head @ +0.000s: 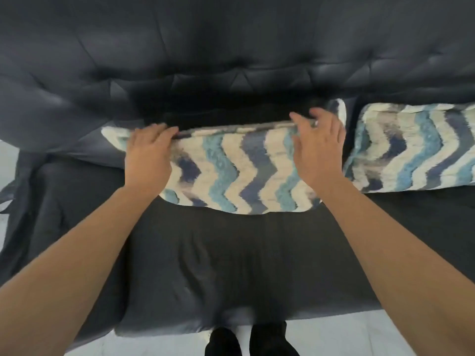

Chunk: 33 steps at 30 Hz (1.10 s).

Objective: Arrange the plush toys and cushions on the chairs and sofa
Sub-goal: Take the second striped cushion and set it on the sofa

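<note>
A blue, navy and cream zigzag cushion lies on the dark sofa seat, its far edge near the tufted backrest. My left hand rests on the cushion's left part, fingers over the top edge. My right hand lies on its right part, with fingers spread and slightly blurred at the top edge. A second cushion of the same pattern sits to the right, against the backrest. No plush toys are in view.
The sofa's left armrest rises at the left. A dark cover drapes over the seat's front edge. Pale floor shows below, with my dark shoes at the bottom centre.
</note>
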### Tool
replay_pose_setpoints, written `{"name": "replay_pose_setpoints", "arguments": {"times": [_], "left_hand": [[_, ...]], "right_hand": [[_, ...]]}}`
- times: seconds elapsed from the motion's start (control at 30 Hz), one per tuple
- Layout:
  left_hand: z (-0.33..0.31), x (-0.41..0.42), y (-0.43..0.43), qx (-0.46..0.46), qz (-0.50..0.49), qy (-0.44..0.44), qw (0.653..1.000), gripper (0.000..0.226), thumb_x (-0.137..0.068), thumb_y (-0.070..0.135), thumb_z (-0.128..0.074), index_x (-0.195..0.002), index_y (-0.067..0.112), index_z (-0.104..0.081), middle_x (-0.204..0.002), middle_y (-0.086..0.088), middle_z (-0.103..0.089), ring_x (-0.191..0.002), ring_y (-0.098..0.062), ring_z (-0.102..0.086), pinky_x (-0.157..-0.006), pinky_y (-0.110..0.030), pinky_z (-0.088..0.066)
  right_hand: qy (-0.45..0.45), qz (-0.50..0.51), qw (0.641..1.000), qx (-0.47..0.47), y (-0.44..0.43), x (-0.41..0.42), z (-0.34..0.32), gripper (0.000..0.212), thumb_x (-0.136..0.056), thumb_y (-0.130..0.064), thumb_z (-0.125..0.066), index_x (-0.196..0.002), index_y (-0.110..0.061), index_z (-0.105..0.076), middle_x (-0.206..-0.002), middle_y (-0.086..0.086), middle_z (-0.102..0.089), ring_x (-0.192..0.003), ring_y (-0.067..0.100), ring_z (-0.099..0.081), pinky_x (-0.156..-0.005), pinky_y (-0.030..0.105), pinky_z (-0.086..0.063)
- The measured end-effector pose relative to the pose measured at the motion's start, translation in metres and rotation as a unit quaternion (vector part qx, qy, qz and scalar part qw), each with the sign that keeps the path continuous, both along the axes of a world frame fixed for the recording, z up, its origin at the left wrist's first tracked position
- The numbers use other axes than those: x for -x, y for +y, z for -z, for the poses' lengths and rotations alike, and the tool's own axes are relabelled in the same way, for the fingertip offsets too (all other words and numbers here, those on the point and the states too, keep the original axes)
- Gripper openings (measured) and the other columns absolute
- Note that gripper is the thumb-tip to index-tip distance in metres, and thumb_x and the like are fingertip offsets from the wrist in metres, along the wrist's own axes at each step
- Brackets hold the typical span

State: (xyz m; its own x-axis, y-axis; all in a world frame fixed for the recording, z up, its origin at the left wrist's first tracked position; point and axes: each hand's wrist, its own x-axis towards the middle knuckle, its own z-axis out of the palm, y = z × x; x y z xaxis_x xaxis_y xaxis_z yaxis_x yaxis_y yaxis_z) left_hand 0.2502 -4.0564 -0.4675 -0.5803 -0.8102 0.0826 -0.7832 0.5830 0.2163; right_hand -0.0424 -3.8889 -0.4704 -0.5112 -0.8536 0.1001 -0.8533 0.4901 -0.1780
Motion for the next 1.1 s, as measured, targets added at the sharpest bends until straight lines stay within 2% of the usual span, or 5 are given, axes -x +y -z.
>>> {"name": "replay_pose_setpoints", "arguments": {"times": [0.2, 0.47, 0.67, 0.9, 1.1], "left_hand": [[0.063, -0.002, 0.016, -0.163, -0.266, 0.160, 0.936, 0.109, -0.089, 0.045, -0.076, -0.164, 0.015, -0.004, -0.168, -0.026, 0.008, -0.155, -0.047, 0.001, -0.122, -0.055, -0.013], [0.124, -0.025, -0.009, -0.363, -0.359, 0.280, 0.813, 0.123, -0.071, 0.060, -0.085, -0.163, 0.022, -0.011, -0.159, 0.000, -0.040, -0.145, -0.018, -0.040, -0.111, -0.031, -0.039], [0.140, -0.031, 0.010, -0.259, -0.373, 0.376, 0.808, 0.071, -0.085, 0.045, -0.080, -0.145, 0.021, -0.051, -0.129, 0.011, -0.067, -0.114, 0.002, -0.064, -0.099, -0.018, -0.053], [0.150, -0.036, -0.006, -0.262, -0.368, 0.390, 0.802, 0.082, -0.086, 0.046, -0.079, -0.152, 0.020, -0.038, -0.139, 0.008, -0.060, -0.126, -0.007, -0.060, -0.108, -0.027, -0.049], [0.127, -0.048, 0.023, -0.045, -0.226, 0.225, 0.947, 0.091, -0.100, 0.041, -0.063, -0.163, 0.010, -0.005, -0.170, -0.021, -0.001, -0.157, -0.031, -0.013, -0.117, -0.042, -0.031]], "right_hand": [[-0.265, 0.191, 0.944, -0.039, 0.017, -0.010, 0.083, 0.122, -0.085, -0.067, -0.069, -0.165, -0.021, 0.012, -0.170, 0.018, 0.021, -0.158, 0.041, 0.009, -0.125, 0.058, -0.005], [-0.514, 0.401, 0.758, -0.034, 0.051, -0.004, 0.168, 0.169, -0.034, -0.067, -0.097, -0.163, -0.027, 0.006, -0.171, 0.003, -0.009, -0.154, 0.033, -0.026, -0.114, 0.060, -0.041], [-0.421, 0.340, 0.808, 0.233, 0.051, -0.039, 0.180, 0.089, -0.062, -0.030, -0.100, -0.124, -0.021, -0.037, -0.133, 0.000, -0.054, -0.123, 0.012, -0.057, -0.099, 0.015, -0.049], [-0.355, 0.332, 0.865, 0.125, 0.011, -0.028, 0.198, 0.139, -0.067, -0.051, -0.093, -0.162, -0.003, -0.004, -0.167, 0.023, -0.007, -0.157, 0.037, -0.006, -0.128, 0.050, -0.013], [0.010, -0.113, 0.967, 0.228, -0.024, -0.098, 0.137, 0.068, -0.105, -0.035, -0.057, -0.155, -0.005, -0.023, -0.161, 0.030, -0.008, -0.153, 0.053, -0.010, -0.127, 0.060, -0.010]]}}
